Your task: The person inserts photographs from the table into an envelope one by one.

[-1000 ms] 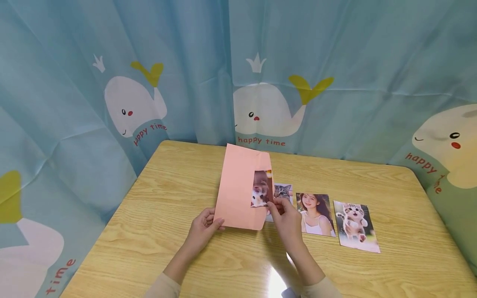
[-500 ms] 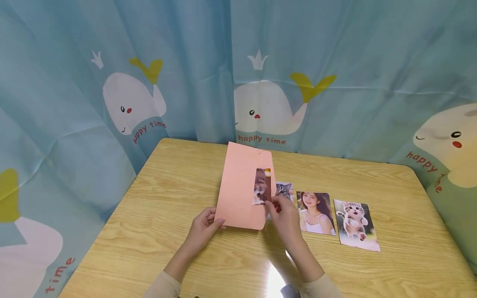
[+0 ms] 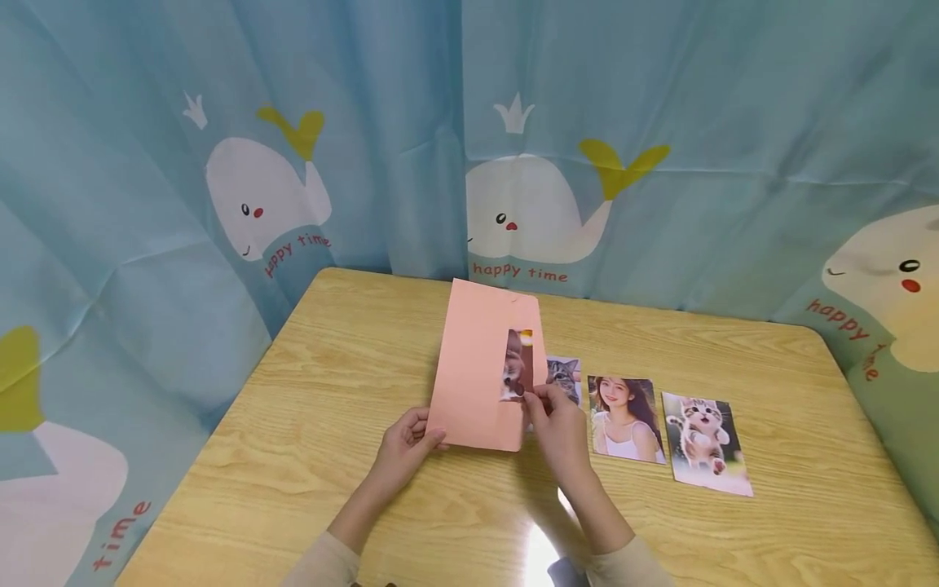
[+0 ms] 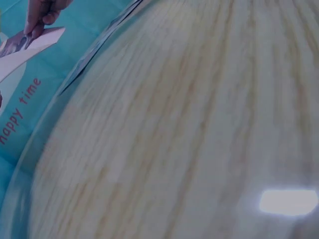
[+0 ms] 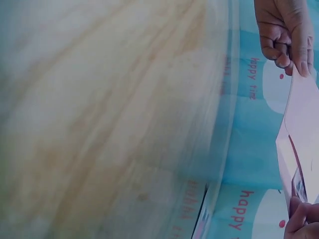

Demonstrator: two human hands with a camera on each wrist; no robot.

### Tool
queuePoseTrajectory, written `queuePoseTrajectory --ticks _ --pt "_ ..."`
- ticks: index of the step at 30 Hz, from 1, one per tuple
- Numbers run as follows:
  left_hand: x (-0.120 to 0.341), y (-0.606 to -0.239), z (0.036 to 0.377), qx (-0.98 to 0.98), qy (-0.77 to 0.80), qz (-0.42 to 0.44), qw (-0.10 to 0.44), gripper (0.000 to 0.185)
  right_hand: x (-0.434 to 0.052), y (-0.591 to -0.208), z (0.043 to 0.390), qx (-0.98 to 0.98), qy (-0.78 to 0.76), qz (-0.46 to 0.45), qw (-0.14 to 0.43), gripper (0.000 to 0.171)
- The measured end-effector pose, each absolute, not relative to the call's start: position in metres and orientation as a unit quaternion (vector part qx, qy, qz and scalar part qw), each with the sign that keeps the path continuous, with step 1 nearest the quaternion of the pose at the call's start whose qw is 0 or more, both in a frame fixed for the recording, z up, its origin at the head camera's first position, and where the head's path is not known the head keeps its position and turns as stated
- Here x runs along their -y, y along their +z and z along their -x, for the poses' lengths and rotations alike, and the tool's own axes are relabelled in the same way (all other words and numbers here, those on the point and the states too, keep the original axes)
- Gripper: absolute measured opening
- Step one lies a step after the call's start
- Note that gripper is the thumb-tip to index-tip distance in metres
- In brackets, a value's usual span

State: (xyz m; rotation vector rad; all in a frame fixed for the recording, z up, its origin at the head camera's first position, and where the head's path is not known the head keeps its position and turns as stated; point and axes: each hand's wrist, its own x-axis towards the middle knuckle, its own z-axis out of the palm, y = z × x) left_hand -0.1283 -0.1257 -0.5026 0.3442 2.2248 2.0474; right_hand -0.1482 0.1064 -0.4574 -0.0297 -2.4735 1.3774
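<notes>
A pink envelope stands tilted above the wooden table. My left hand grips its lower left corner. My right hand pinches a photo that sits partly inside the envelope's right edge, only a narrow strip showing. In the right wrist view the left hand holds the envelope by its corner, and the right fingers show at the bottom. The left wrist view catches the right hand pinching the photo.
Three photos lie in a row on the table to the right: a cat photo partly behind my right hand, a portrait, and a kitten photo. A blue whale-print curtain surrounds the table.
The photo has slid further into the envelope, leaving a narrower strip showing. My right hand moved slightly left with it; the left hand kept its grip.
</notes>
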Motion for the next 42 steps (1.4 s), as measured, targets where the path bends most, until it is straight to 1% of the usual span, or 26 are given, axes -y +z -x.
queuePoseTrajectory --ticks 10,13,19,22,26,32,37,42 --pt "0.124 -0.503 0.129 -0.734 0.669 -0.112 0.036 0.028 -0.105 -0.453 0.151 0.851 0.512 0.022 0.116 0.009" --pt "0.125 -0.503 0.129 -0.732 0.671 -0.109 0.035 0.028 -0.105 -0.453 0.151 0.857 0.498 0.029 0.130 0.009" --pt "0.124 -0.502 0.129 -0.734 0.669 -0.110 0.040 0.028 -0.100 -0.459 0.150 0.847 0.498 0.045 0.181 0.010" --pt "0.124 -0.501 0.128 -0.738 0.665 -0.105 0.045 0.030 -0.099 -0.459 0.148 0.820 0.544 0.050 0.167 0.010" --pt "0.123 -0.503 0.130 -0.736 0.669 -0.092 0.047 0.030 -0.097 -0.458 0.146 0.773 0.621 0.065 0.115 0.015" --pt "0.123 -0.504 0.134 -0.745 0.659 -0.091 0.039 0.031 -0.097 -0.453 0.146 0.706 0.700 0.085 0.071 0.019" --pt "0.122 -0.500 0.134 -0.756 0.648 -0.076 0.047 0.031 -0.097 -0.450 0.148 0.661 0.742 0.096 0.061 0.020" --pt "0.121 -0.497 0.134 -0.757 0.647 -0.078 0.047 0.033 -0.095 -0.450 0.149 0.678 0.725 0.091 0.077 0.020"
